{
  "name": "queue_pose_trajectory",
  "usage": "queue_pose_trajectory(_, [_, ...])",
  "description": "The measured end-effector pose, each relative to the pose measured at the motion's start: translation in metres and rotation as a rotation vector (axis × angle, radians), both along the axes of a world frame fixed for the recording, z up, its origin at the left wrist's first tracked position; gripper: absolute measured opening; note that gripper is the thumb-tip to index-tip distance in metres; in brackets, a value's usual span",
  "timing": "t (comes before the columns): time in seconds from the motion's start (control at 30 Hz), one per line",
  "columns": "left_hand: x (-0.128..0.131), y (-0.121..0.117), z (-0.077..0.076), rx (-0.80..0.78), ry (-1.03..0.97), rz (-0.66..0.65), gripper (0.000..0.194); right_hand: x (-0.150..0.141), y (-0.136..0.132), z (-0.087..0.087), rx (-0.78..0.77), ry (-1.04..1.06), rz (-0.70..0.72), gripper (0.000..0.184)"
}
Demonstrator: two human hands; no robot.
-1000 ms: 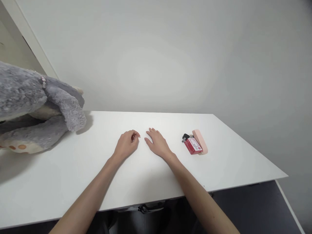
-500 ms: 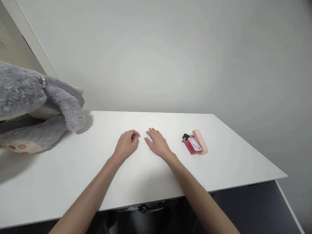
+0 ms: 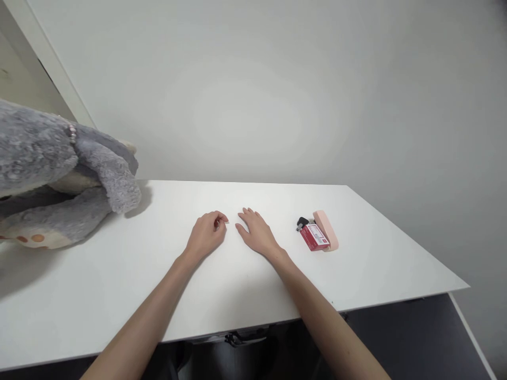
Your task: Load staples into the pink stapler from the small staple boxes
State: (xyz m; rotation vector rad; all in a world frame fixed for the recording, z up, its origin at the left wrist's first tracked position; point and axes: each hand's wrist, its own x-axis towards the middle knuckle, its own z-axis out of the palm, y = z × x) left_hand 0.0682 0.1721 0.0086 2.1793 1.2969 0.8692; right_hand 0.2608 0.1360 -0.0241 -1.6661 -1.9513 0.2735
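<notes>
My left hand (image 3: 206,233) rests on the white table (image 3: 222,285) with its fingers curled. The index finger and thumb bend toward each other around a small gap. A tiny pale spot shows at the fingertips; whether it is a nail or a small object I cannot make out. Just to the right, my right hand (image 3: 256,231) lies palm down with its fingers stretched out and the thumb apart, holding nothing. A red and white box (image 3: 314,237) is the nearest object to it, farther right. Against the box sit a pink case (image 3: 326,231) and a small black item with a metal plug (image 3: 302,222).
A large grey plush toy (image 3: 47,153) takes up the left end of the table. Behind the table stands a plain pale wall (image 3: 245,95). The table's front edge runs beneath my forearms, with a dark surface (image 3: 412,338) below at the right.
</notes>
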Motion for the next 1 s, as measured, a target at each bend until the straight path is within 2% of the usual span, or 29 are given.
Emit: queue_pose_trajectory(1.0, [-0.0002,0.0010,-0.0013,0.004,0.001,0.004,0.018,-0.0003,0.0000,-0.0006,0.004,0.025,0.002,0.048])
